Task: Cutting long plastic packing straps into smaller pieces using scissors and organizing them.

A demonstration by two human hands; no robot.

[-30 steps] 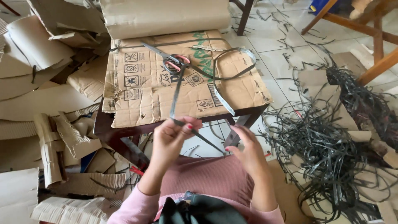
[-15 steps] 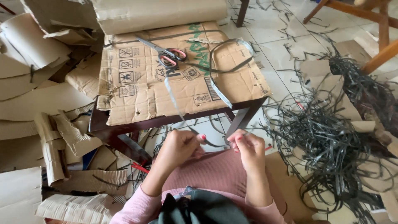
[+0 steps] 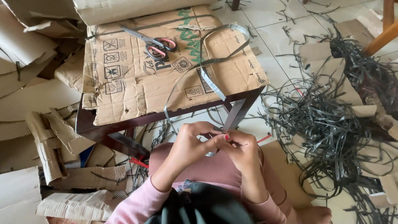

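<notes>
Both hands have dropped closer to the lap & come together since the earlier frames. Left hand (image 3: pixel 191 140) and right hand (image 3: pixel 241 146) now touch, fingers pinched narrow on the grey strap (image 3: pixel 213 85), which loops up over the cardboard sheet (image 3: pixel 137 89) on the dark wooden table (image 3: pixel 103 132). Scissors (image 3: pixel 151 41) w/ pink handles lie on the far part of the cardboard. Tangled pile of dark straps (image 3: pixel 331 124) covers the floor at right.

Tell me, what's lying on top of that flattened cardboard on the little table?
On the cardboard lie scissors with pink handles and a looping grey strap. The tabletop beneath is mostly covered; only its dark edge shows.
</notes>
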